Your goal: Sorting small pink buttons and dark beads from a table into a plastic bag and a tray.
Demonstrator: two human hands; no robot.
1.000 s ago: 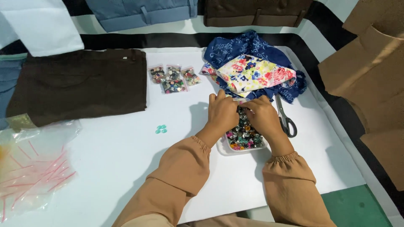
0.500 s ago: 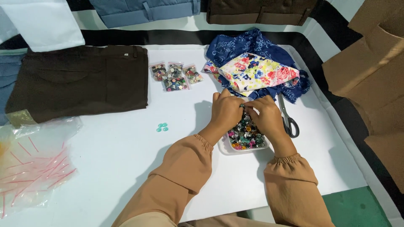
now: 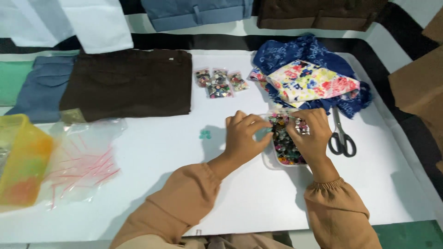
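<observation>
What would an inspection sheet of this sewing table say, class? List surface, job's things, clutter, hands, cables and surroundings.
Surface: flat white table top.
Job's things: shallow clear tray of mixed coloured buttons under both hands; small teal buttons lying apart to its left.
Clutter: three small clear bags of buttons; black-handled scissors; folded dark brown trousers; blue and floral fabric pile; empty clear zip bags with pink strips; translucent yellow plastic tub.
Hands: left hand and right hand over the tray, fingers pinched; what they grip is too small to tell.
Cables: nothing seen.
Surroundings: brown cardboard at right; more folded garments behind.
</observation>
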